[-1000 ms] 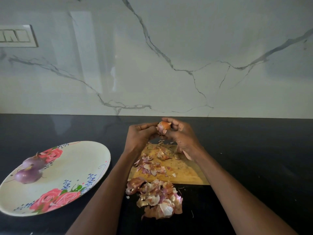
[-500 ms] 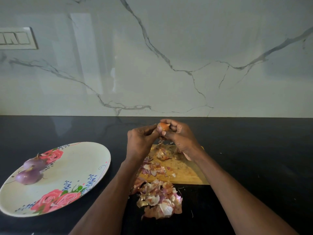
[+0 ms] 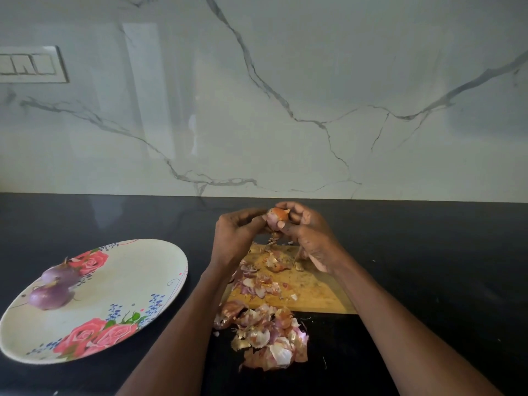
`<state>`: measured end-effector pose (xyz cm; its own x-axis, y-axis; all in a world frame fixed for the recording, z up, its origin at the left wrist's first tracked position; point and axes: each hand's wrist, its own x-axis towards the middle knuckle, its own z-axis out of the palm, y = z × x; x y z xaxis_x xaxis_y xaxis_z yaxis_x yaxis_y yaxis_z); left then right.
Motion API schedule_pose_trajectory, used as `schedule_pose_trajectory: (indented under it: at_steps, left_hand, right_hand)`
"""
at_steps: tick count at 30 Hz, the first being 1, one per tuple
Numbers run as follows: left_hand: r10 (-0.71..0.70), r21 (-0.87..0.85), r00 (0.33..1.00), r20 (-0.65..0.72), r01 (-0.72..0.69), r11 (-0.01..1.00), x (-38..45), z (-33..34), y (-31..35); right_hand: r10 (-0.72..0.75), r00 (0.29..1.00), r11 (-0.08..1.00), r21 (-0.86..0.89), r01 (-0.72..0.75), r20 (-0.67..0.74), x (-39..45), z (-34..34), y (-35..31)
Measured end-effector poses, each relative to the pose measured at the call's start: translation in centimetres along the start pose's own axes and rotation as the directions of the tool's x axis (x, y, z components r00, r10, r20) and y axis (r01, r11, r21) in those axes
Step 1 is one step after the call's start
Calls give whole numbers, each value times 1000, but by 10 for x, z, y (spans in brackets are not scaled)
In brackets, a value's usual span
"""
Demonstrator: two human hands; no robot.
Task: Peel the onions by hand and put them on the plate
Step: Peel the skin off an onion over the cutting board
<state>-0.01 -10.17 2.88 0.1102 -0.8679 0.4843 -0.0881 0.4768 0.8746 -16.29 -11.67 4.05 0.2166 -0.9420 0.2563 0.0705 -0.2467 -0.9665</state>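
Note:
A small onion (image 3: pixel 275 216) with orange-pink skin is held up above the far end of the wooden cutting board (image 3: pixel 311 292). My right hand (image 3: pixel 307 232) grips it from the right, fingers curled over its top. My left hand (image 3: pixel 235 234) pinches at its left side with thumb and fingertips. Two peeled purple onions (image 3: pixel 53 287) lie on the left part of the floral oval plate (image 3: pixel 114 284), which sits to the left of the board.
Onion skins are scattered over the board, and a bigger heap of skins (image 3: pixel 265 335) lies on the black counter (image 3: pixel 428 252) just in front of it. A marble wall rises behind the counter, with a switch panel (image 3: pixel 31 64) at the upper left.
Both hands stay at the onion above the board. More pale flesh shows on the onion's left side now. My left fingers have shifted slightly against it.

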Motion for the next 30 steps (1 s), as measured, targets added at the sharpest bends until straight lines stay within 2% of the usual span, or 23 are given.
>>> schedule_pose_trajectory:
  at_steps: [3,10,20,25,30]
  left_hand:
    - [2,-31,998,61,-1,1000,1,-2,0]
    - [-10,-16,999,48,11,1000,3,-6,0]
    - [114,224,994,-1,-111,968,-5,-1,-4]
    - [145,266,989,-27,-133,955,-6,1,-5]
    - [124,227,988,-89,-101,969,-7,4,0]
  right_hand:
    - [-8,1000,999,-35,8,0,1,-2,0]
    - [-9,1000,995,-98,11,17,0,-3,0]
    - [-34,999,982,-184,39,33,0,0,4]
    - [-19,999,990,-138,24,41,1,0,6]
    - [5,998,1000,-15,-4,56,0,1,5]
